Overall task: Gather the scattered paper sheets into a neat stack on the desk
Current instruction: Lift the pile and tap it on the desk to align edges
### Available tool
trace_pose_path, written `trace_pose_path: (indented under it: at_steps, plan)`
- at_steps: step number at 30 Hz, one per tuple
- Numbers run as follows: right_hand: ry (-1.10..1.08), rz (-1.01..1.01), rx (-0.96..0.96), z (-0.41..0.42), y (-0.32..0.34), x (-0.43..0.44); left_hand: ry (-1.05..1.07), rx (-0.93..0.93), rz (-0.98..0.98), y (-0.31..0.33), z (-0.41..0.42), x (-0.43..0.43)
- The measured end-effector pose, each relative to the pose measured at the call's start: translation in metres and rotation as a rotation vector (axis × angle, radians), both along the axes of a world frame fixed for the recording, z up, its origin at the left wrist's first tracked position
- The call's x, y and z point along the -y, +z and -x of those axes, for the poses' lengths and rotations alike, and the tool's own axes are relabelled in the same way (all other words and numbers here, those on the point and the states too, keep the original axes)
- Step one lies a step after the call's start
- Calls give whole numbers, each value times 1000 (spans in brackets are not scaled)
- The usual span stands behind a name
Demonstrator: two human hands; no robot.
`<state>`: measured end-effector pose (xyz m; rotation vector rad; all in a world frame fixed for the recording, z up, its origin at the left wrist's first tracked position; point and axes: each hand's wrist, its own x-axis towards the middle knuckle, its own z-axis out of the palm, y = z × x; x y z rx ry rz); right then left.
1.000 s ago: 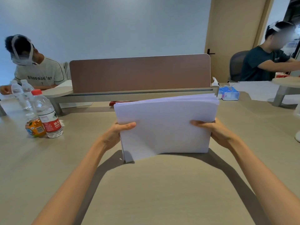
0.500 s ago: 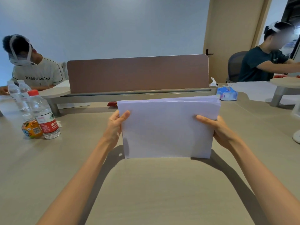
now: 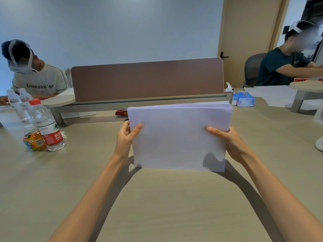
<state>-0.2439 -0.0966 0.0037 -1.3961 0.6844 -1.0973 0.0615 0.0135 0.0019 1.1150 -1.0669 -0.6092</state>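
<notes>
The stack of white paper sheets (image 3: pixel 178 137) stands upright on one long edge on the beige desk (image 3: pixel 157 203), in front of the brown divider panel (image 3: pixel 146 79). Its long axis runs left to right, parallel to the panel, and its broad face is turned toward the person. The upper edge tilts slightly away toward the panel, and the sheet edges there are a little uneven at the right corner.

The left hand (image 3: pixel 125 138) grips the left short edge, with the thumb on the near face and the fingers curled behind. The right hand (image 3: pixel 230 144) grips the right short edge in the same way, with the thumb laid across the front and the fingers hidden behind the paper.

A red-capped water bottle (image 3: pixel 47 126) and a small orange bottle (image 3: pixel 33 139) stand touching, left of and nearer than the panel's left end. A blue tissue pack (image 3: pixel 244 100) lies just off the panel's right end. A small red object (image 3: pixel 121 112) shows below the panel, partly hidden behind the stack's upper left corner.
</notes>
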Motion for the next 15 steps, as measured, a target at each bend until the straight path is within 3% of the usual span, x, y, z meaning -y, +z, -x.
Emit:
trace_pose_path:
  at_steps: [15]
  plan:
    - [-81,121,-4,7,25,-8,-30,43,36,6,5,-1]
